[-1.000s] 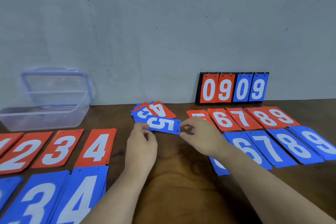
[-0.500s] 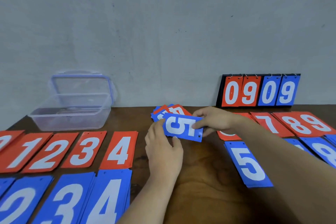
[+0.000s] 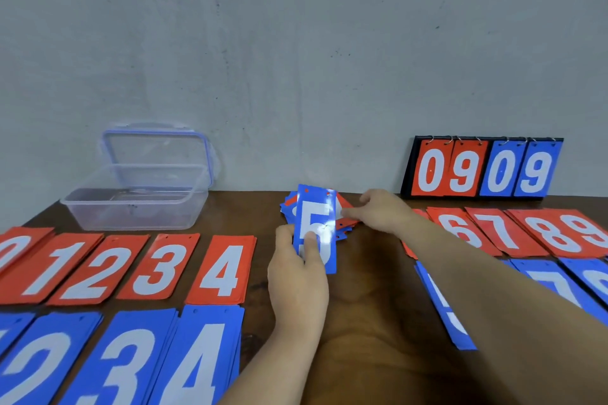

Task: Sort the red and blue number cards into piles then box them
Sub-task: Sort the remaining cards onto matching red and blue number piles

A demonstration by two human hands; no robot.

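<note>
Turned from sideways to upright, the blue 5 card [image 3: 316,227] now sits in the left hand [image 3: 296,273] alone, thumb pressed over the white digit and fingers curled behind; glare whitens its middle. The right hand [image 3: 383,212] has let go and reaches the mixed pile [image 3: 347,222] just behind that card; whether it pinches anything cannot be told. Its forearm hides most of the blue 5 pile [image 3: 444,312].

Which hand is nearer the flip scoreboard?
Right. The right hand reaches the loose card pile just left of the scoreboard; the left hand holds the blue 5 card farther left and nearer the camera.
</note>
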